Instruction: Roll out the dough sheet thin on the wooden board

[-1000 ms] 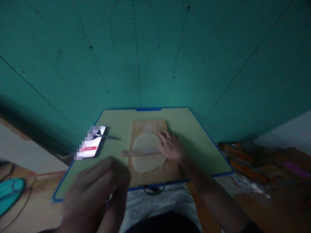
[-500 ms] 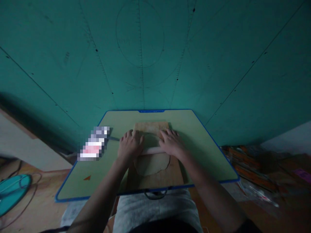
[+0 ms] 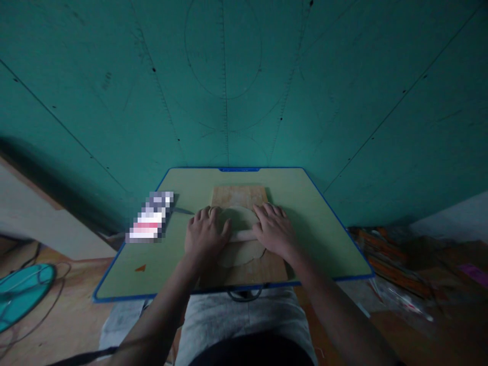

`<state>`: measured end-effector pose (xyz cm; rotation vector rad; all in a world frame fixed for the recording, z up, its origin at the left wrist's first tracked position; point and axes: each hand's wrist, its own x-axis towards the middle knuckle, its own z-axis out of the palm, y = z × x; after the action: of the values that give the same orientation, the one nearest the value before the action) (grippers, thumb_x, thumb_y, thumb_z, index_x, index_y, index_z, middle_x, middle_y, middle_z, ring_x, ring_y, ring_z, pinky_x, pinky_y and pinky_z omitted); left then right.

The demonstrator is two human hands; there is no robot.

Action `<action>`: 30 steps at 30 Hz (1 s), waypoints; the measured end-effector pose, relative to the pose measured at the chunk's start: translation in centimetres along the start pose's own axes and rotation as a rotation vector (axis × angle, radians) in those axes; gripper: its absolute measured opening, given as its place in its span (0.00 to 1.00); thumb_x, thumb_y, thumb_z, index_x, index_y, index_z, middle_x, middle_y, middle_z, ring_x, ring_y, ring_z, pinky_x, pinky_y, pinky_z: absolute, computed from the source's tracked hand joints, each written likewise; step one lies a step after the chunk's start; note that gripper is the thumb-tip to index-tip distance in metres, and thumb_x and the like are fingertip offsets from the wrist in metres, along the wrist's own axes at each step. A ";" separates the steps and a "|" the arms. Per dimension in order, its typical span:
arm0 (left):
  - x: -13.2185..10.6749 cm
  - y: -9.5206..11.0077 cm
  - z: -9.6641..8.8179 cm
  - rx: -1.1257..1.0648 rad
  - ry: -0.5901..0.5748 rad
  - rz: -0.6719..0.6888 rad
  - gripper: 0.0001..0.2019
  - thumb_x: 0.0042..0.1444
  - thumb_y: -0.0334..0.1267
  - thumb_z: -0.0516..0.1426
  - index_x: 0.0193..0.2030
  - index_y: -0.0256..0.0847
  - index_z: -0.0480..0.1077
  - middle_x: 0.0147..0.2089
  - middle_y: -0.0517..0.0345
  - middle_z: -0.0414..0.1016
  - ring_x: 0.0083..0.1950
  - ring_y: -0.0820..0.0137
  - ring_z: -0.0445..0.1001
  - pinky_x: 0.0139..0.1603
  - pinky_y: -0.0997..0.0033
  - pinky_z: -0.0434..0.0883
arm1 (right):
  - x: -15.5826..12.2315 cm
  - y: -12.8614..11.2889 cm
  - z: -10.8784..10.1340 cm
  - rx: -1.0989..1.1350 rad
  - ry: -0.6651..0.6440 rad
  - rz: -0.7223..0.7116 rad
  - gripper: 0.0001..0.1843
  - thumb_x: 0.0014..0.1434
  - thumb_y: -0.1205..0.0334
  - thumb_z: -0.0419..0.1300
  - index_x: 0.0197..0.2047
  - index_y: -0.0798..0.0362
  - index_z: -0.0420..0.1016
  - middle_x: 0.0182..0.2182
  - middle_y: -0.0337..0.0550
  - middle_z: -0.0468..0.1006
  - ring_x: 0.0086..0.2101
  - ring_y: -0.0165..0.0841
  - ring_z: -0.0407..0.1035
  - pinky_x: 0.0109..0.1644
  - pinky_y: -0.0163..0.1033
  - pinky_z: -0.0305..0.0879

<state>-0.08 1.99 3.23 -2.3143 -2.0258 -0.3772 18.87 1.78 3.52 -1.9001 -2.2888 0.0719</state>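
Observation:
A sheet of pale dough (image 3: pixel 238 255) lies flattened on a wooden board (image 3: pixel 251 277). Across it rests a pale rolling pin (image 3: pixel 243 236), whose middle shows between my hands. My left hand (image 3: pixel 208 231) covers the pin's left end, fingers pointing forward and thumb along the inner side. On the other end sits my right hand (image 3: pixel 274 229), its fingers bent over the pin. Dough shows both in front of and behind the pin. Both palms hide the pin's ends.
The board lies on a pale green folding table (image 3: pixel 316 218) with a blue rim, against a green wall (image 3: pixel 244 101). At left are a knife blade (image 3: pixel 183 210), a blurred-out rectangular item (image 3: pixel 150 217) and a small orange triangle (image 3: pixel 141 268). A teal round object (image 3: pixel 26 292) lies on the floor.
My hands and the rolling pin have come slightly nearer to me over the dough. The whole view has shifted a little, and more of the knife blade shows beside my left hand.

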 end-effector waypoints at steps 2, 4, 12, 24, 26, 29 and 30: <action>1.1 -0.1 0.0 0.000 -0.029 -0.024 0.20 0.66 0.49 0.49 0.55 0.40 0.69 0.56 0.44 0.73 0.57 0.54 0.72 0.53 0.57 0.69 | 1.2 0.2 0.0 0.014 -0.022 0.024 0.30 0.63 0.60 0.48 0.68 0.54 0.62 0.65 0.52 0.65 0.62 0.44 0.58 0.65 0.50 0.50; 2.3 -0.2 0.1 -0.003 -0.055 -0.039 0.20 0.66 0.49 0.49 0.55 0.39 0.69 0.56 0.43 0.73 0.56 0.54 0.72 0.53 0.57 0.70 | 2.6 0.4 0.2 0.032 -0.052 0.056 0.30 0.63 0.59 0.49 0.68 0.54 0.61 0.65 0.52 0.64 0.62 0.45 0.58 0.64 0.51 0.51; 3.4 -0.5 0.4 -0.019 -0.028 0.035 0.14 0.66 0.42 0.48 0.50 0.41 0.71 0.51 0.47 0.75 0.50 0.59 0.75 0.49 0.62 0.70 | 4.0 0.7 0.5 0.053 -0.056 0.076 0.31 0.63 0.58 0.49 0.68 0.55 0.62 0.63 0.53 0.66 0.59 0.47 0.62 0.61 0.50 0.55; -0.9 0.4 0.0 0.001 -0.038 0.036 0.15 0.63 0.37 0.48 0.52 0.39 0.69 0.53 0.46 0.74 0.53 0.56 0.72 0.47 0.60 0.71 | -0.5 -0.4 0.4 -0.017 0.027 0.037 0.30 0.64 0.62 0.48 0.68 0.54 0.63 0.66 0.54 0.64 0.64 0.45 0.56 0.68 0.50 0.46; 0.2 0.3 0.0 -0.005 -0.058 0.027 0.16 0.62 0.37 0.50 0.54 0.39 0.69 0.54 0.45 0.74 0.54 0.55 0.72 0.50 0.59 0.71 | 0.5 -0.3 0.2 -0.005 0.004 0.065 0.31 0.63 0.62 0.49 0.68 0.54 0.62 0.65 0.53 0.65 0.63 0.45 0.58 0.67 0.50 0.49; 2.1 0.1 0.2 0.013 -0.099 0.020 0.15 0.62 0.39 0.50 0.53 0.39 0.69 0.54 0.45 0.73 0.54 0.55 0.72 0.51 0.58 0.70 | 2.3 -0.1 0.2 0.031 -0.034 0.085 0.31 0.62 0.61 0.50 0.68 0.54 0.62 0.65 0.53 0.65 0.62 0.46 0.59 0.64 0.49 0.53; 2.6 0.0 0.3 0.020 -0.109 0.017 0.15 0.63 0.40 0.50 0.52 0.39 0.69 0.53 0.45 0.73 0.54 0.55 0.72 0.50 0.58 0.70 | 2.9 0.1 0.2 0.049 -0.045 0.091 0.31 0.63 0.60 0.50 0.68 0.54 0.62 0.65 0.52 0.65 0.61 0.46 0.60 0.64 0.49 0.53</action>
<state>0.29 4.59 3.51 -2.3884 -2.0460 -0.2339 18.40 4.61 3.57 -1.9973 -2.2062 0.1824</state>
